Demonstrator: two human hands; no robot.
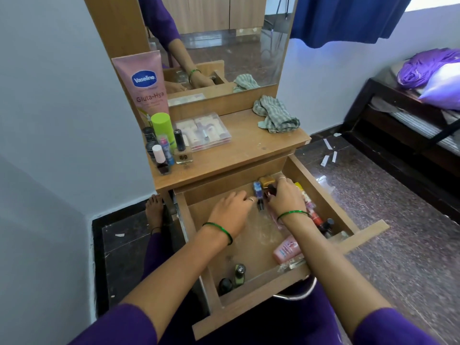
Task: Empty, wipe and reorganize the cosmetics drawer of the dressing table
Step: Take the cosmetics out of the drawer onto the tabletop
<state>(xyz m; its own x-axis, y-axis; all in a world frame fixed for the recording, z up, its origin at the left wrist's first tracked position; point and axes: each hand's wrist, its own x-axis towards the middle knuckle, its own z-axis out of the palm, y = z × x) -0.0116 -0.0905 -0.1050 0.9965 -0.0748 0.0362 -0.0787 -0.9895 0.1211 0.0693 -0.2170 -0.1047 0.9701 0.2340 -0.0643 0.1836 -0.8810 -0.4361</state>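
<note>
The wooden drawer (pixel 251 298) is pulled open below the dressing table top (pixel 251 145). Both hands reach into its far end. My right hand (pixel 286 196) grips a small dark bottle beside a gold-capped bottle (pixel 267 181). My left hand (pixel 230 210) sits curled beside a small blue bottle (pixel 257 191); whether it holds anything is hidden. A pink lotion bottle (pixel 286 248), two green nail polish bottles (pixel 238 275) and several items along the right wall (pixel 317 215) lie in the drawer. A striped cloth (pixel 275 115) lies on the table top.
On the table top stand a large pink Vaseline tube (pixel 146 83), a green-capped bottle (pixel 163 128), several small bottles (pixel 164 151) and a clear plastic case (pixel 202 131). A mirror (pixel 224 41) rises behind. A bed (pixel 410 115) stands at right; paper scraps (pixel 328 153) lie on the floor.
</note>
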